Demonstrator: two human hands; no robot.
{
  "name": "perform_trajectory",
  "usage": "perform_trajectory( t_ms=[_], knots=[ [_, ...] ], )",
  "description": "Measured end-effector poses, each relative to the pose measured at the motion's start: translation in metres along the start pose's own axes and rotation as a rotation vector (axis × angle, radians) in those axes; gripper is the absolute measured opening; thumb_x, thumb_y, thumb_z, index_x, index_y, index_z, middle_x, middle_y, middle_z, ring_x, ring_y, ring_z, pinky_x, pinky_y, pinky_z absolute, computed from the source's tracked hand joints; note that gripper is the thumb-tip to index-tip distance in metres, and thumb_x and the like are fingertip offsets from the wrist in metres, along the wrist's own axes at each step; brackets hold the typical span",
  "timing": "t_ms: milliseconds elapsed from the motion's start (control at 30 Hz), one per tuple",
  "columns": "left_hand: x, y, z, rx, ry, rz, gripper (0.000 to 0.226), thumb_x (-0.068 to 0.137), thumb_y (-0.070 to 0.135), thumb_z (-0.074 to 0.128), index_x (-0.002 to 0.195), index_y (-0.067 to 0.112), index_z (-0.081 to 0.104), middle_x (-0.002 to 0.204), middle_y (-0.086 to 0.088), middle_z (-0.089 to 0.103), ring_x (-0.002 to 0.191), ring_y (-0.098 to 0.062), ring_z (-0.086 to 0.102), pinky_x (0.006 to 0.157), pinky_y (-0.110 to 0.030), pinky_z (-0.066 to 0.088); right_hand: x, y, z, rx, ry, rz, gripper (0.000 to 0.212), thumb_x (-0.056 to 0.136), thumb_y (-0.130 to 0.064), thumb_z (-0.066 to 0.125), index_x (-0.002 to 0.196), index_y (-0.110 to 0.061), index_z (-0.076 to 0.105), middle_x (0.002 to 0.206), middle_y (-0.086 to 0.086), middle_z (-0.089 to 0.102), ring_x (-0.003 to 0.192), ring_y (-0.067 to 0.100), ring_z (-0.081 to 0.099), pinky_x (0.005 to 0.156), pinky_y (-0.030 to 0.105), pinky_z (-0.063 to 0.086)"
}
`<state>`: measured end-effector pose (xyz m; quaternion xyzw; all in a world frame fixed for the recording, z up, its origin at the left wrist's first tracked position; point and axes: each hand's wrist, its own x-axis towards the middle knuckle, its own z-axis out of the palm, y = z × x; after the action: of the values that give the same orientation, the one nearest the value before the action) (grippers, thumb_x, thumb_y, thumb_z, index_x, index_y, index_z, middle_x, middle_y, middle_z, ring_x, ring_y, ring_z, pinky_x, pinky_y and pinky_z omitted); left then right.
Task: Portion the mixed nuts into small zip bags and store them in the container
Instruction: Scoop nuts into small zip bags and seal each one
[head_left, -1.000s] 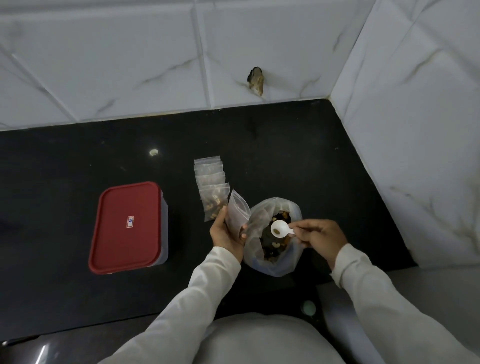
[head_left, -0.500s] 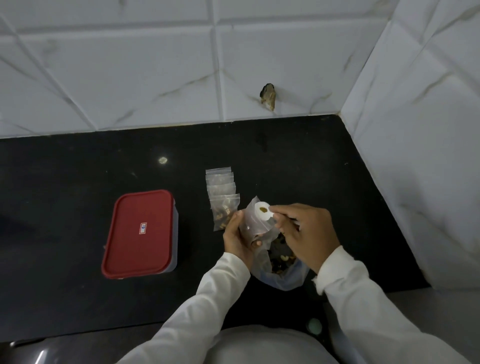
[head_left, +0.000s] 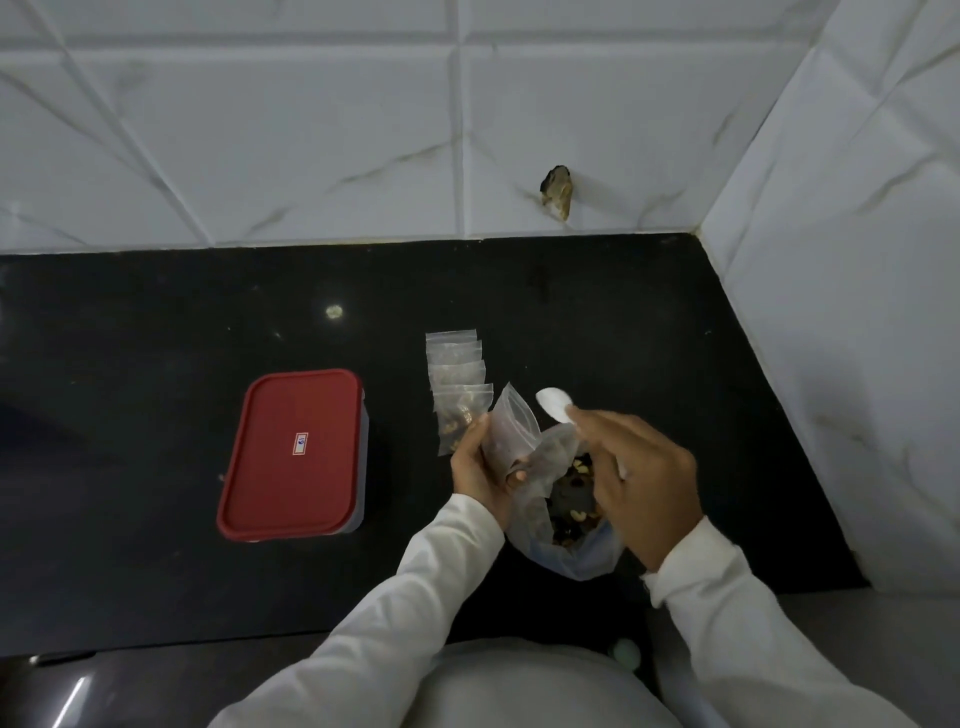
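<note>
Your left hand (head_left: 483, 467) grasps a small zip bag (head_left: 511, 431), fingers curled round its lower half; the bag stands upright, mouth toward 12 o'clock. A few dark pieces show inside it.

Your right hand (head_left: 644, 483) pinches the handle of a white scoop (head_left: 555, 404). The scoop's bowl sits just at 3 o'clock of the small bag's mouth; contact cannot be told.

The large bag of mixed nuts (head_left: 566, 525) stands open on the black surface (head_left: 156, 322), under and between both hands, nuts visible inside.

Filled zip bags (head_left: 457, 379) lie in an overlapping row at 11 o'clock of the left hand, the nearest touching or just beside your fingers.

The container (head_left: 293, 452), its red lid on, lies at 9 o'clock, well apart from the hands.

The tile wall at 12 o'clock has a chip (head_left: 557, 191).
</note>
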<state>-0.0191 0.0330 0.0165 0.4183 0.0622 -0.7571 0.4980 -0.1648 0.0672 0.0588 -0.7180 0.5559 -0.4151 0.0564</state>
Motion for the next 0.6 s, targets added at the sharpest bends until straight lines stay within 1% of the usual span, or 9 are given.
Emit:
perform_trajectory(
  t_ms=[33,67,100,167,267,333,433,533,600],
  knots=[
    [0.001,0.001,-0.001,-0.007,0.014,-0.006,0.030,0.096,0.034,0.054,0.097,0.006,0.066,0.063,-0.012,0.066,0.040,-0.018,0.053,0.036,-0.017,0.043,-0.001,0.004,-0.003,0.013,0.031,0.099,0.018,0.093,-0.013,0.057,0.105,-0.012,0.070,0.093,0.003,0.070,0.088,-0.004,0.058,0.083,0.005,0.046],
    [0.002,0.002,-0.003,-0.011,0.033,-0.002,0.032,0.095,0.034,0.056,0.103,0.005,0.067,0.068,-0.013,0.068,0.044,-0.019,0.057,0.038,-0.018,0.045,-0.002,0.010,-0.006,0.008,0.022,0.195,0.018,0.089,-0.008,0.064,0.104,-0.012,0.071,0.093,0.000,0.070,0.087,-0.003,0.060,0.081,0.005,0.046],
    [0.004,0.003,-0.005,-0.006,0.050,0.016,0.036,0.094,0.034,0.059,0.113,0.005,0.066,0.078,-0.014,0.070,0.051,-0.021,0.062,0.040,-0.020,0.047,-0.006,0.017,-0.009,0.000,-0.015,0.273,0.018,0.086,-0.005,0.067,0.102,-0.012,0.073,0.093,-0.001,0.071,0.085,0.000,0.062,0.079,0.007,0.048],
    [0.012,0.001,-0.014,0.013,0.076,0.069,0.045,0.090,0.033,0.063,0.128,0.009,0.062,0.103,-0.013,0.070,0.068,-0.022,0.068,0.047,-0.024,0.051,-0.019,0.034,-0.015,-0.024,-0.129,0.416,0.015,0.085,-0.005,0.070,0.098,-0.013,0.074,0.092,-0.001,0.072,0.084,0.005,0.065,0.076,0.011,0.050],
    [0.019,-0.001,-0.022,0.048,0.088,0.112,0.047,0.087,0.032,0.067,0.131,0.017,0.061,0.128,-0.011,0.063,0.091,-0.025,0.066,0.048,-0.025,0.052,-0.042,0.049,-0.016,-0.070,-0.304,0.561,0.012,0.087,-0.008,0.068,0.095,-0.012,0.076,0.089,0.001,0.073,0.081,0.010,0.066,0.072,0.007,0.043],
    [0.021,-0.001,-0.022,0.066,0.083,0.120,0.041,0.087,0.031,0.068,0.126,0.019,0.064,0.132,-0.009,0.061,0.104,-0.027,0.061,0.048,-0.025,0.052,-0.054,0.050,-0.012,-0.074,-0.322,0.567,0.012,0.088,-0.007,0.067,0.096,-0.010,0.075,0.088,0.004,0.073,0.080,0.013,0.068,0.071,0.010,0.044],
    [0.022,-0.002,-0.023,0.081,0.096,0.103,0.024,0.088,0.029,0.067,0.111,0.022,0.068,0.130,-0.007,0.060,0.109,-0.029,0.058,0.048,-0.025,0.052,-0.059,0.045,-0.003,-0.020,-0.321,0.569,0.014,0.088,-0.007,0.066,0.098,-0.010,0.075,0.083,0.002,0.074,0.078,0.011,0.069,0.071,0.016,0.051],
    [0.022,-0.005,-0.024,0.080,0.083,0.096,0.019,0.088,0.028,0.067,0.105,0.020,0.068,0.128,-0.007,0.061,0.104,-0.028,0.060,0.048,-0.026,0.052,-0.061,0.043,0.008,-0.001,-0.326,0.575,0.014,0.089,-0.006,0.065,0.097,-0.010,0.075,0.080,0.003,0.074,0.073,0.008,0.068,0.072,0.024,0.056],
    [0.023,-0.008,-0.024,0.081,0.071,0.088,0.011,0.089,0.027,0.065,0.097,0.020,0.068,0.120,-0.006,0.062,0.094,-0.024,0.062,0.048,-0.025,0.052,-0.058,0.046,0.011,-0.002,-0.307,0.578,0.014,0.089,-0.005,0.065,0.097,-0.010,0.075,0.084,0.004,0.074,0.076,0.010,0.068,0.072,0.022,0.054]
  ],
)
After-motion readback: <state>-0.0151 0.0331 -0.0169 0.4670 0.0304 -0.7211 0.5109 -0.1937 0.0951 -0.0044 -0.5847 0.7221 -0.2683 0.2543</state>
